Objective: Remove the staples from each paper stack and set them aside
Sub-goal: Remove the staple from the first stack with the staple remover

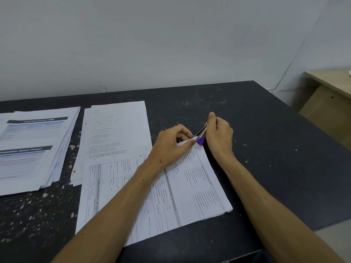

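The left hand (171, 144) covers the top corner of the nearest paper stack (190, 186), so no staple shows there. The purple-handled tool (200, 136) is half hidden in the right hand (218, 135) — its tip is too small to make out. The left paper pile (28, 149) is cut by the edge, its print blurred.

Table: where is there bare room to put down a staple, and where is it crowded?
Bare dark table lies right of the right hand and behind both hands, up to the wall. The left half is crowded: a form stack under the left hand, a middle stack and a far-left pile, with narrow gaps between.
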The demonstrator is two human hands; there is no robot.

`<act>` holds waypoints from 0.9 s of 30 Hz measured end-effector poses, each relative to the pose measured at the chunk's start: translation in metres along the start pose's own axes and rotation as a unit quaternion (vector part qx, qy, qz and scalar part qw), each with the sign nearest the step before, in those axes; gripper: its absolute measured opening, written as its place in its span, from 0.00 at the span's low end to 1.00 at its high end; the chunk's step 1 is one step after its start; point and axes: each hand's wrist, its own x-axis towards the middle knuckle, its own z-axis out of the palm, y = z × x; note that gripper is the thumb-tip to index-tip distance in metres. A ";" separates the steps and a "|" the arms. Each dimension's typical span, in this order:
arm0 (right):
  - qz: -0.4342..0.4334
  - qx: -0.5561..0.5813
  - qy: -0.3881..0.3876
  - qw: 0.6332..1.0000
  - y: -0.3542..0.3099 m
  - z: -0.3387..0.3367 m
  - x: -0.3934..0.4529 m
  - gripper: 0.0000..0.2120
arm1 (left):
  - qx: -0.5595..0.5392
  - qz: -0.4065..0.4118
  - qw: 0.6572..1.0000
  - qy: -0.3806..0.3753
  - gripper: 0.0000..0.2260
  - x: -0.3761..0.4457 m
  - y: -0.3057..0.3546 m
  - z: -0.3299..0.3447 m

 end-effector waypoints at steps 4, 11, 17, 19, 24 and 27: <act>0.007 -0.016 0.008 1.000 -0.003 0.001 -0.002 0.23 | 0.005 0.003 1.000 -0.004 0.07 -0.001 0.001 -0.002; 0.024 -0.020 0.002 1.000 -0.008 0.003 0.000 0.19 | -0.004 -0.003 1.000 -0.009 0.09 -0.001 0.003 -0.002; 0.138 0.189 -0.021 0.972 -0.013 -0.012 0.006 0.11 | 0.024 0.011 0.999 -0.020 0.08 0.001 0.009 -0.008; 0.180 0.297 -0.078 0.935 -0.013 -0.030 0.011 0.05 | 0.030 0.015 0.999 -0.018 0.07 0.002 0.011 -0.010; 0.135 0.095 -0.324 0.932 -0.012 -0.067 0.006 0.11 | 0.044 0.015 0.999 -0.025 0.06 0.004 0.011 -0.011; 0.087 0.027 -0.380 0.921 -0.010 -0.070 -0.001 0.11 | 0.046 0.013 0.998 -0.033 0.05 0.005 0.013 -0.010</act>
